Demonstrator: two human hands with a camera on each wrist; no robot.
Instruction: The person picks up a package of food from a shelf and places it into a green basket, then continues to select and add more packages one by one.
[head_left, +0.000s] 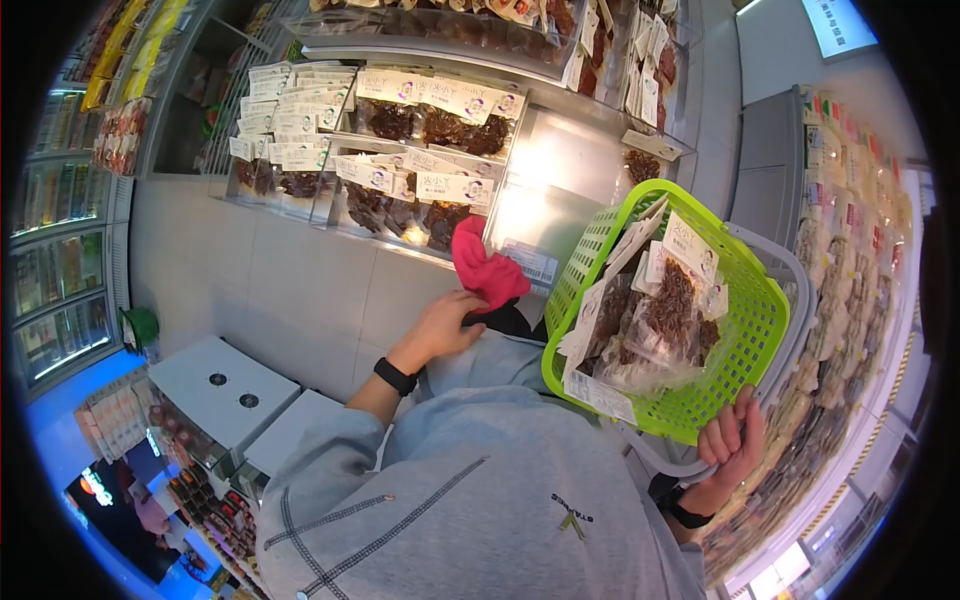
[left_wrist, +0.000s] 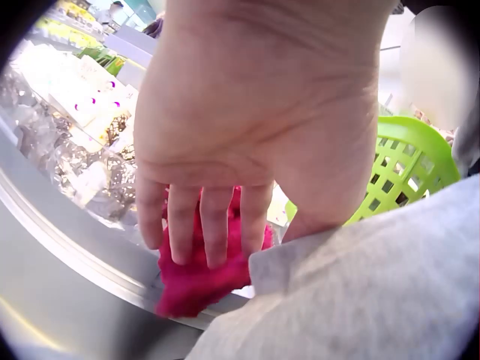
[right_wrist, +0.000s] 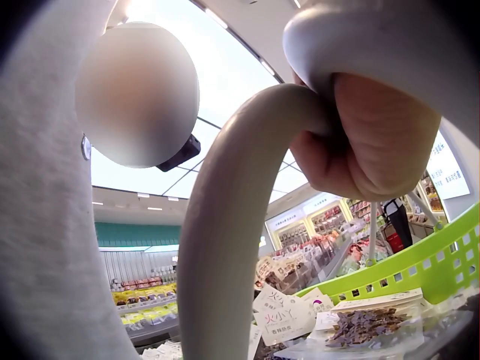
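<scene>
My left hand, with a black band on its wrist, hangs over the display case's front edge beside a crumpled pink-red cloth. In the left wrist view its fingers hang straight and slightly apart, overlapping the cloth. My right hand grips the grey handle of a bright green plastic basket, fingers curled round it. Inside the basket lie several clear packets of dark brown dried food with white header cards.
A lit display case ahead holds bins of similar carded packets. At the right rises a rack of hanging packs. White-topped counters stand at the left, and a shelf with a grey side panel is at the far right.
</scene>
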